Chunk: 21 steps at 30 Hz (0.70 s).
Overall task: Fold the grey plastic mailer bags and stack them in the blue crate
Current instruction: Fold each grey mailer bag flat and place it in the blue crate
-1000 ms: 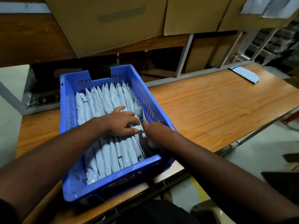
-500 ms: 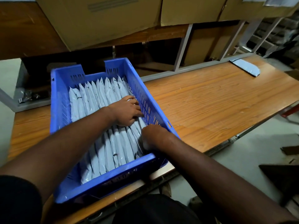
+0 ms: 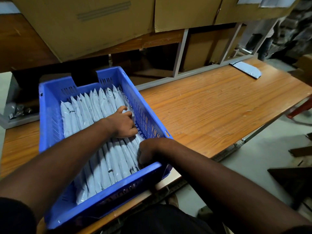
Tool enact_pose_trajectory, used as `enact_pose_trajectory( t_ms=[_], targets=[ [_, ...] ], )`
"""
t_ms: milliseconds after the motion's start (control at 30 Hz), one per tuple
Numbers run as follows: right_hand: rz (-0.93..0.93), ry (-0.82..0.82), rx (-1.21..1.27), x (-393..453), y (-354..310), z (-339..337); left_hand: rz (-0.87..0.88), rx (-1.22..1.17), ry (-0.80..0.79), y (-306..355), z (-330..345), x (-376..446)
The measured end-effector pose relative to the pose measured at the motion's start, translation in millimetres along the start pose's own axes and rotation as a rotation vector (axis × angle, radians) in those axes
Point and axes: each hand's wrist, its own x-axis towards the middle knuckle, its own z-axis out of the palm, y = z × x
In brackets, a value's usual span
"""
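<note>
A blue crate sits on the wooden table at my left, its near corner hanging over the table edge. Several folded grey mailer bags stand on edge in a row inside it. My left hand presses on the rightmost bags against the crate's right wall, fingers curled. At the crate's near right corner my right hand has its fingers tucked down among the bags, their tips hidden. One more grey mailer bag lies flat at the table's far right.
The wooden table stretches to the right of the crate. Large cardboard boxes sit on a shelf above and behind it. A metal shelf frame runs along the table's back edge. Dark objects lie on the floor at right.
My left hand has slid rightward across the bags to the crate's right wall. The right hand stays at the near right corner. The view has shifted slightly.
</note>
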Motion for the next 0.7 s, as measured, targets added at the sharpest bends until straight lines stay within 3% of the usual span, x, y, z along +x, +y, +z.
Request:
enact_pose_trajectory(
  t_ms=[167,333,500,567,700],
  targets=[
    [0.061,0.208,-0.134,-6.5,-6.1,5.7,0.004,-0.028,-0.026,12.9,-0.3,4.2],
    [0.022,-0.050,-0.149,2.4,-6.7,2.7,-0.055,-0.097,-0.139,11.4,4.8,5.8],
    [0.029,-0.055,-0.073,-2.2,-3.9,-1.0,-0.077,-0.121,-0.187,23.4,-8.3,10.9],
    [0.032,0.021,-0.143,-14.1,-10.1,-0.6,-0.062,-0.170,-0.140,21.5,-10.4,8.8],
    [0.022,0.379,-0.240,-44.7,-19.0,-2.8,-0.086,-0.445,0.032,7.3,-9.7,-7.2]
  ],
)
